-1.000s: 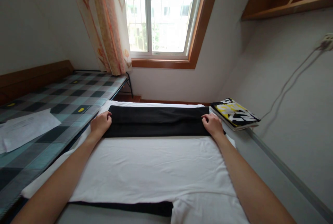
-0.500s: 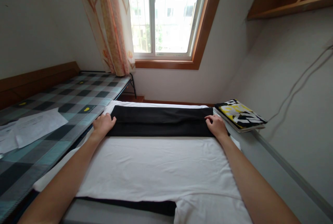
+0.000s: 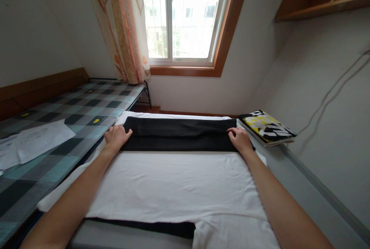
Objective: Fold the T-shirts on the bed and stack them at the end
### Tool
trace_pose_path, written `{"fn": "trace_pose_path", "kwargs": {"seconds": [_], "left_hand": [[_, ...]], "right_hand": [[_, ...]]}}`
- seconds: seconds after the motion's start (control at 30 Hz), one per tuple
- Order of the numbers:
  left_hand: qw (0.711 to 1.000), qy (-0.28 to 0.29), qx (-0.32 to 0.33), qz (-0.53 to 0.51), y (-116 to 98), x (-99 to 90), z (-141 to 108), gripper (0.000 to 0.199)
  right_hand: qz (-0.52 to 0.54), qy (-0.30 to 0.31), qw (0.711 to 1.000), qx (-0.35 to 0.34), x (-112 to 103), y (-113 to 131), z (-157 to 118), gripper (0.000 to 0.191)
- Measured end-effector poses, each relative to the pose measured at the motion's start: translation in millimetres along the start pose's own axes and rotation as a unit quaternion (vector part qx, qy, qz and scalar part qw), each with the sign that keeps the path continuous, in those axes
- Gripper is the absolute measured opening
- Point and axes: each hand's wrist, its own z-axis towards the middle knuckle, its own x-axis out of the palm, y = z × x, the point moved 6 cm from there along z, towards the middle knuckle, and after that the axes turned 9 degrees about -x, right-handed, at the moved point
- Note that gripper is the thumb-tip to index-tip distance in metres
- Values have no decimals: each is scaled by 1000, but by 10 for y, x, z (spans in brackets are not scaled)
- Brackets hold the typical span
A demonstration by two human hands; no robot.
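Observation:
A white T-shirt (image 3: 170,183) lies spread on the flat surface in front of me, one sleeve toward the lower right. Across its far part runs a long folded strip of black cloth (image 3: 179,135). My left hand (image 3: 118,137) is at the strip's left end, fingers curled around the edge and thumb over the black cloth. At the opposite end, my right hand (image 3: 241,140) has its fingers bent in a pinch on the cloth, with a dark band at the wrist. More black fabric (image 3: 153,226) shows under the T-shirt's near edge. The undersides of both hands' fingers are hidden.
To the left is a bed with a checked mattress (image 3: 75,118) and white papers (image 3: 43,139) on it. A yellow, black and white printed item (image 3: 266,127) lies at the right by the wall. Beyond are a window (image 3: 182,21) and a curtain (image 3: 124,29).
My left hand has shifted slightly to the right, its thumb now reaching further over the black cloth. My right hand and the T-shirt look nearly unchanged.

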Motion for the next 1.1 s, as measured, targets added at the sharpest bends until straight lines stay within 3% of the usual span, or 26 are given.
{"fn": "trace_pose_path", "kwargs": {"seconds": [0.2, 0.37, 0.73, 0.97, 1.1], "left_hand": [[1000, 6, -5, -27, 58, 41, 42, 56], [994, 44, -40, -90, 156, 111, 130, 58], [990, 61, -38, -120, 181, 160, 194, 54], [999, -23, 0, -36, 12, 55, -12, 56], [999, -39, 13, -27, -37, 50, -71, 60]], "right_hand": [[-24, -39, 997, -60, -155, 310, 35, 27], [34, 12, 990, -136, -58, 541, 33, 28], [59, 24, 991, -117, 10, 474, 21, 26], [64, 29, 991, -112, 25, 461, 17, 25], [67, 31, 991, -112, 19, 464, 15, 26]]}}
